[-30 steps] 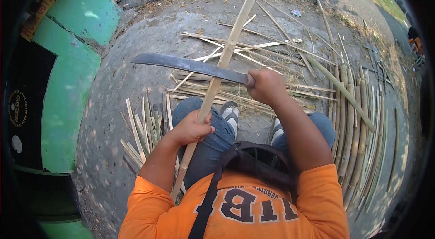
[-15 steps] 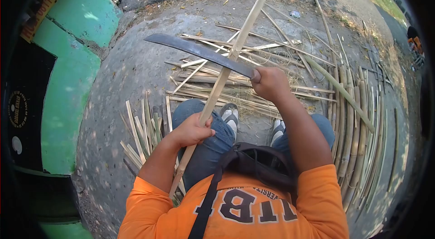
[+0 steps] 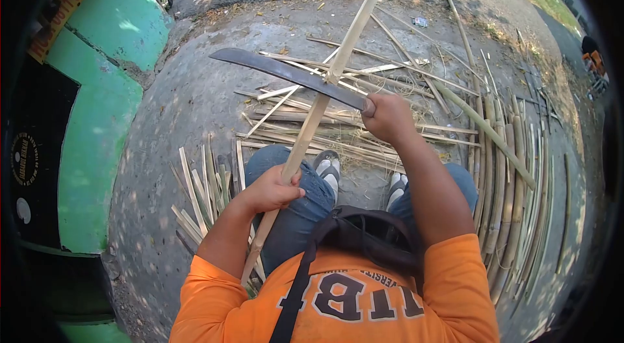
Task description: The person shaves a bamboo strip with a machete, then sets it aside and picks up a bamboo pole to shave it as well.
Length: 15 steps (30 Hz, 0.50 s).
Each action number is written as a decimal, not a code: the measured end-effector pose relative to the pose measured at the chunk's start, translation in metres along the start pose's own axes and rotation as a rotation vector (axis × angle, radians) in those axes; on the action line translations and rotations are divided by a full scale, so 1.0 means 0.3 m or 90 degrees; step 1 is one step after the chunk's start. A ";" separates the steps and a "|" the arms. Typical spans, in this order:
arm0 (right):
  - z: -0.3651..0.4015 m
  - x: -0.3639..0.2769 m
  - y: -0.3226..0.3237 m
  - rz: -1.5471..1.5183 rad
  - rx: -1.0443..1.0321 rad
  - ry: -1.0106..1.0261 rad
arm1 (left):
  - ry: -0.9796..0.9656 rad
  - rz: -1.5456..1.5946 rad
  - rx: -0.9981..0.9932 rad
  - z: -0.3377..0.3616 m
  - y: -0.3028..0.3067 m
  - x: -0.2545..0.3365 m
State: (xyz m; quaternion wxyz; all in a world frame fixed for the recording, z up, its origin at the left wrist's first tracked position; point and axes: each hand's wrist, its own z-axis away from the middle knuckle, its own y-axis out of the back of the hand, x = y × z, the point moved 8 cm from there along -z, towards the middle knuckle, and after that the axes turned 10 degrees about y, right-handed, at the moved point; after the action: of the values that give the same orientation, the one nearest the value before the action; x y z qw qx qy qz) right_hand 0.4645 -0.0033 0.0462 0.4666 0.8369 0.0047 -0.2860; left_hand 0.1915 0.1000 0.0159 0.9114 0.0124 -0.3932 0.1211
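Pale bamboo slat [image 3: 316, 113], curved steel blade [image 3: 286, 74]

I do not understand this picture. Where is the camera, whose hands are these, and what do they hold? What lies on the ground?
There is no machine: the camera sits on a person's head and looks down at their own arms. The left hand grips a long bamboo slat, tilted away from the body. The right hand grips a long knife, whose blade crosses the slat. On the ground lie split bamboo strips, ahead and at both sides. A green wall stands at the left.
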 end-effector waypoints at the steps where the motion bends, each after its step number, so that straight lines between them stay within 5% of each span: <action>1: 0.002 -0.020 0.006 -0.009 0.010 0.009 | 0.004 0.026 -0.013 -0.005 0.000 -0.005; 8: 0.042 -0.206 -0.043 0.022 -0.059 0.163 | -0.013 0.008 0.015 -0.012 -0.003 0.001; 15: -0.014 0.138 0.052 -0.006 0.080 -0.155 | 0.010 -0.048 0.027 0.007 0.005 -0.008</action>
State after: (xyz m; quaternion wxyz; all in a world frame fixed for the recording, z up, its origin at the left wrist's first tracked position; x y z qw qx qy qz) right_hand 0.5053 -0.0196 0.0400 0.4092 0.8236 -0.0657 -0.3873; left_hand 0.1881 0.1007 0.0154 0.9177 0.0459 -0.3828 0.0953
